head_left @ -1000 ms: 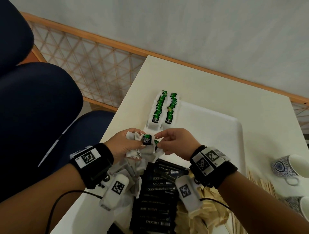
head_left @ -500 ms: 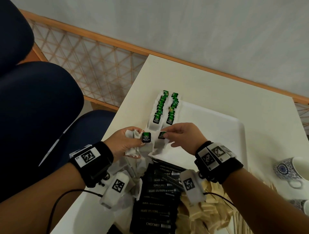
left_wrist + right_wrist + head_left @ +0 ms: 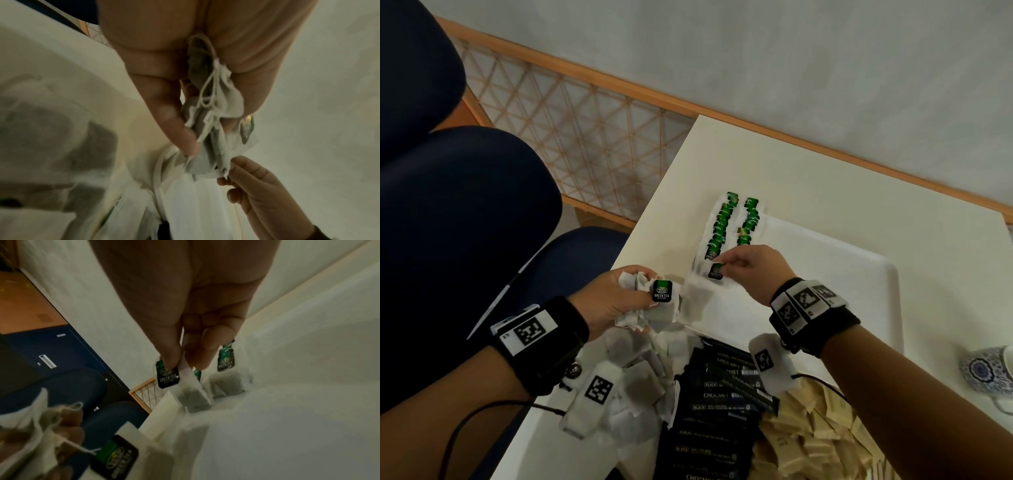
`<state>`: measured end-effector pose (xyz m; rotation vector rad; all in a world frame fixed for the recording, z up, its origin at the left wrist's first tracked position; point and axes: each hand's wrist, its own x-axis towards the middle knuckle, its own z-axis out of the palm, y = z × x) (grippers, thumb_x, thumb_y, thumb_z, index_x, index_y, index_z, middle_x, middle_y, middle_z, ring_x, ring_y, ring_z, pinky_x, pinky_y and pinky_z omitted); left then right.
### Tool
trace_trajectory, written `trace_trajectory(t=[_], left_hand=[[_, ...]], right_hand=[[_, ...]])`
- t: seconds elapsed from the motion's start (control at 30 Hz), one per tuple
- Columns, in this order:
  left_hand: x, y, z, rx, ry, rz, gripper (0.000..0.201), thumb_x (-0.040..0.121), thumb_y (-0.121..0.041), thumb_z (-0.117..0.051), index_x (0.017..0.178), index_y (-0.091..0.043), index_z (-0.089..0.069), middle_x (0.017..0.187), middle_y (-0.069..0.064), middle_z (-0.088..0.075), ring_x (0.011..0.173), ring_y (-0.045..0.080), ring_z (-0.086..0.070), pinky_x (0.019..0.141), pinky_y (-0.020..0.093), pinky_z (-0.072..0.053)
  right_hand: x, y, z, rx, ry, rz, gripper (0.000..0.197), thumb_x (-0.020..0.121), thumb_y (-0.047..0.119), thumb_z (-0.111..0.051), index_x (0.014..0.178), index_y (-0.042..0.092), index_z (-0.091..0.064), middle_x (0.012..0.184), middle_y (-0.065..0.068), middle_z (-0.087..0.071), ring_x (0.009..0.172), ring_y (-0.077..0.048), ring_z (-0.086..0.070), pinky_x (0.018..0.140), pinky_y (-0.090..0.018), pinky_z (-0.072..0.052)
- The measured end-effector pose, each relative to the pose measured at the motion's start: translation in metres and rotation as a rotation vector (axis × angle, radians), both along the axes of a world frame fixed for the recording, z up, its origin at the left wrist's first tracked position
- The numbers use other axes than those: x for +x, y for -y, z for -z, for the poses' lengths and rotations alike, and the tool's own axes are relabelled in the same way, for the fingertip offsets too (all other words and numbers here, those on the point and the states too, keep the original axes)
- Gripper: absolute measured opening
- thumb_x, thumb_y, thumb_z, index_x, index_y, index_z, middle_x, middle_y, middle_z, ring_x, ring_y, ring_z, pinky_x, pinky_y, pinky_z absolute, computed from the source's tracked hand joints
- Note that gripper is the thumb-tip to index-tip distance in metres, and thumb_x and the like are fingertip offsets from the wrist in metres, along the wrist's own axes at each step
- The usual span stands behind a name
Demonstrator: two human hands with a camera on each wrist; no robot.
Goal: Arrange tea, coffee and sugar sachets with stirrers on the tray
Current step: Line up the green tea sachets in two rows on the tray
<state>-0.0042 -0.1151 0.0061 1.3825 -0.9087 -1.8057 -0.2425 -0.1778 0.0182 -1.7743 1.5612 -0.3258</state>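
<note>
White paper tea bags fill the left hand, which grips a crumpled bunch beside the near left corner of the tray in the head view. The right hand pinches one tea bag by its green tag at the near end of two tagged rows along the tray's left edge. Black coffee sachets, tan sugar sachets and a patterned cup lie on the surface.

Left wrist view: curled fingers clamp the bunch and its looped strings; the tags are mostly hidden.

Right wrist view: thumb and fingertips close on tag and bag top; the bag hangs over the tray.
</note>
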Motion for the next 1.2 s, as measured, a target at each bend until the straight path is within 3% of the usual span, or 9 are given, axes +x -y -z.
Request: trace_trajectory(t=[0.27,0.37,0.5,0.63,0.77,0.9,1.0,1.1,1.2], left_hand=[[0.007,0.007,-0.002,0.007,-0.034,-0.006,0.020,0.073,0.005,-0.069,0.087,-0.008,-0.061,0.069,0.005,-0.064,0.059,0.014,-0.064,0.047,0.030,-0.055],[0.007,0.009,-0.001,0.013,-0.054,-0.017,0.022,0.069,0.004,-0.070,0.086,-0.008,-0.061,0.070,0.006,-0.064,0.061,0.017,-0.064,0.048,0.031,-0.056],[0.003,0.012,-0.002,0.011,-0.028,-0.002,0.019,0.085,0.011,-0.058,0.087,-0.008,-0.060,0.068,0.004,-0.064,0.058,0.013,-0.063,0.048,0.030,-0.055],[-0.010,0.017,-0.009,0.009,-0.061,0.043,0.022,0.072,0.009,-0.065,0.082,-0.010,-0.060,0.066,0.005,-0.063,0.056,0.015,-0.062,0.047,0.030,-0.055],[-0.026,0.020,-0.021,-0.044,-0.085,0.146,0.018,0.067,-0.001,-0.066,0.083,-0.008,-0.059,0.067,0.006,-0.064,0.056,0.018,-0.062,0.047,0.030,-0.054],[-0.035,0.019,-0.027,-0.090,-0.108,0.194,0.014,0.069,-0.003,-0.064,0.081,-0.007,-0.056,0.064,0.001,-0.064,0.056,0.013,-0.062,0.047,0.025,-0.051],[-0.034,0.016,-0.028,-0.096,-0.112,0.166,0.018,0.065,-0.001,-0.063,0.081,-0.006,-0.058,0.064,0.000,-0.065,0.057,0.011,-0.063,0.047,0.024,-0.052],[-0.028,0.015,-0.026,-0.039,-0.129,0.107,0.018,0.063,0.000,-0.065,0.077,-0.011,-0.064,0.064,0.005,-0.064,0.054,0.017,-0.062,0.045,0.028,-0.054],[-0.020,0.016,-0.024,-0.008,-0.137,0.028,0.024,0.062,0.000,-0.068,0.082,-0.012,-0.065,0.070,0.008,-0.064,0.054,0.018,-0.062,0.046,0.029,-0.054]], right_hand=[[0.013,0.018,0.013,-0.023,-0.146,-0.042,0.021,0.092,0.019,-0.055,0.104,0.026,-0.071,0.065,0.020,-0.050,0.062,-0.002,-0.049,0.061,-0.018,-0.041],[0.014,0.022,0.014,-0.023,-0.158,-0.029,0.020,0.091,0.020,-0.056,0.104,0.026,-0.070,0.069,0.014,-0.055,0.073,-0.013,-0.057,0.070,-0.027,-0.049],[0.012,0.017,0.012,-0.079,-0.148,-0.029,0.024,0.089,0.022,-0.061,0.112,0.027,-0.065,0.094,0.006,-0.058,0.082,-0.012,-0.056,0.077,-0.026,-0.048],[0.017,0.000,0.000,-0.060,0.002,-0.306,0.049,0.083,0.007,-0.064,0.126,0.030,-0.058,0.118,0.010,-0.055,0.101,-0.005,-0.052,0.089,-0.018,-0.039],[0.030,-0.017,-0.002,0.081,0.002,-0.453,0.060,0.081,0.012,-0.071,0.136,0.017,-0.049,0.138,-0.001,-0.046,0.121,-0.016,-0.047,0.096,-0.021,-0.039],[0.026,-0.025,-0.012,0.087,0.006,-0.430,0.048,0.082,0.017,-0.073,0.126,0.006,-0.056,0.127,-0.007,-0.055,0.114,-0.021,-0.052,0.088,-0.015,-0.035],[0.015,-0.029,-0.009,0.117,-0.034,-0.382,0.038,0.082,0.023,-0.073,0.117,0.009,-0.066,0.118,-0.001,-0.063,0.102,-0.014,-0.057,0.087,-0.020,-0.041],[0.001,-0.029,-0.006,0.100,-0.005,-0.223,0.023,0.082,0.025,-0.072,0.102,0.013,-0.073,0.093,0.003,-0.067,0.081,-0.009,-0.058,0.074,-0.015,-0.041],[-0.012,-0.027,-0.007,0.035,-0.020,-0.124,0.018,0.089,0.026,-0.065,0.098,0.014,-0.074,0.086,-0.001,-0.066,0.079,-0.015,-0.063,0.077,-0.027,-0.050]])
